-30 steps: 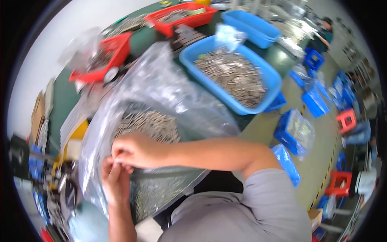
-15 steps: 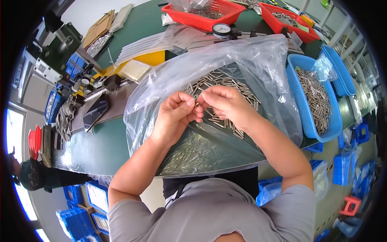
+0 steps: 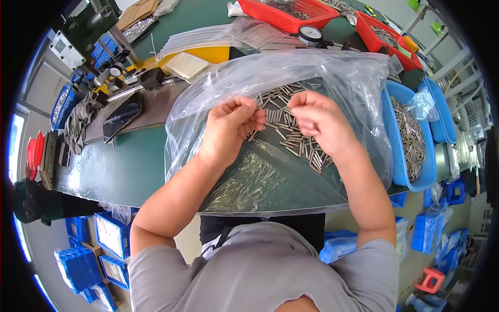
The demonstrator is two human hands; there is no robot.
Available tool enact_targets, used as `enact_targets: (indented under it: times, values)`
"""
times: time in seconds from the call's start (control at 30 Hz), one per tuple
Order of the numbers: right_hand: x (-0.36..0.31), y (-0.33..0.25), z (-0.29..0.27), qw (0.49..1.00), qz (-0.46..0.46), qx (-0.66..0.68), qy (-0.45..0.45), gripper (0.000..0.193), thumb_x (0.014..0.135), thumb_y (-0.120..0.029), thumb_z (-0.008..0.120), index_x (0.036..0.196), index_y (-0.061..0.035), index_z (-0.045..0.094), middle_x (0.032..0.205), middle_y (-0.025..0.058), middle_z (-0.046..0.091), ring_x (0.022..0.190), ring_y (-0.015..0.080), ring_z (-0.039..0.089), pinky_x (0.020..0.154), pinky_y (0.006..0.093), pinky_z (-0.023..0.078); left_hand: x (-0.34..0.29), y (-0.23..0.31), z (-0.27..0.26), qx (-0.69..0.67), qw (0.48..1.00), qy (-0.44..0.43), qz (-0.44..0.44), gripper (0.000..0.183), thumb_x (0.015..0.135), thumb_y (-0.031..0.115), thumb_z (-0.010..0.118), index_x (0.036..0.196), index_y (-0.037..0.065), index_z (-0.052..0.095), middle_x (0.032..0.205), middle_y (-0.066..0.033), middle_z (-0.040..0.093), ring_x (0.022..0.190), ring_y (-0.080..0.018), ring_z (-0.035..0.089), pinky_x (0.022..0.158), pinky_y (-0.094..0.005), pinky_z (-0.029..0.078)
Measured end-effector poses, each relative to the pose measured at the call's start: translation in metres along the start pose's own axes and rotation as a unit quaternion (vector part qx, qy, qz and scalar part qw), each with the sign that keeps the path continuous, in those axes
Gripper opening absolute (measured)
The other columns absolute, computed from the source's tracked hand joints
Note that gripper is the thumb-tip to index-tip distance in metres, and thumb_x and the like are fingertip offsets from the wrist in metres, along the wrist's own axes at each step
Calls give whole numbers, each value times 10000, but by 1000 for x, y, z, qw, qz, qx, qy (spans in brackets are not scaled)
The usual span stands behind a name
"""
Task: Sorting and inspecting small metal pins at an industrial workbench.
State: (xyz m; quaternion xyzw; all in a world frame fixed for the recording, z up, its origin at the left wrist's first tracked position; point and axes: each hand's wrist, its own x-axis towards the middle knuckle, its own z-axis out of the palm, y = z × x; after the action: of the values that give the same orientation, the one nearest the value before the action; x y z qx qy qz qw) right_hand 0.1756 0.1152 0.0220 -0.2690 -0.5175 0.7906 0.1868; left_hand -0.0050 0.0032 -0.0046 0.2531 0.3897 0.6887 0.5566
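Many short metal pins (image 3: 299, 143) lie loose in a heap on a clear plastic bag (image 3: 340, 78) spread over the green table. Above the heap's left side is my left hand (image 3: 231, 127), its thumb and forefinger pressed together and the other fingers curled. Whether a pin sits in that pinch cannot be made out. My right hand (image 3: 327, 125) hovers over the right part of the heap, thumb and fingertips drawn together. Its grip hides whatever may be inside. A gap separates the two hands, and pins show between them.
A blue basket (image 3: 429, 171) full of pins stands at right, with another blue basket (image 3: 442, 122) behind. Two red baskets (image 3: 301, 23) of metal parts stand at the back. A dial gauge (image 3: 310, 35) lies near them. On the left are a phone (image 3: 123, 117) and a gauge stand (image 3: 117, 67).
My hands were together at a small metal piece and are now apart, the right one shifted to the right. The whole view has shifted slightly.
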Motion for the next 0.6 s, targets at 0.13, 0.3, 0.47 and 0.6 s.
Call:
enact_targets:
  times: [0.13, 0.3, 0.47, 0.6]
  values:
    - [0, 16, 19, 850, -195, -479, 98, 86, 754, -105, 643, 813, -47, 621, 709, 22, 581, 603, 158, 572, 531, 294, 442, -1, 0, 2, -10, 1000, 6, 3, 90, 895, 111, 544, 876, 26, 564, 813, -96, 619, 720, -166, 594, 670, -285, 485]
    - [9, 36, 29, 687, -319, -647, 88, 164, 696, -183, 708, 778, -86, 605, 727, 64, 564, 672, 261, 603, 558, 377, 480, -2, 0, 4, -8, 1000, 7, 4, 92, 887, 113, 553, 889, 24, 578, 817, -92, 621, 727, -158, 595, 672, -279, 481]
    - [8, 35, 33, 667, -317, -672, 64, 164, 712, -179, 691, 741, -75, 568, 718, 59, 551, 675, 260, 599, 555, 379, 482, -3, 2, 3, -7, 1000, 1, 7, 89, 891, 110, 544, 893, 26, 575, 822, -90, 622, 729, -157, 593, 679, -276, 478]
    - [5, 35, 31, 660, -312, -682, 47, 147, 748, -178, 665, 756, -72, 564, 727, 69, 560, 654, 271, 599, 547, 390, 479, -2, 3, 3, -4, 1000, -19, -1, 82, 898, 111, 534, 888, 38, 568, 816, -82, 618, 736, -157, 588, 675, -276, 476]
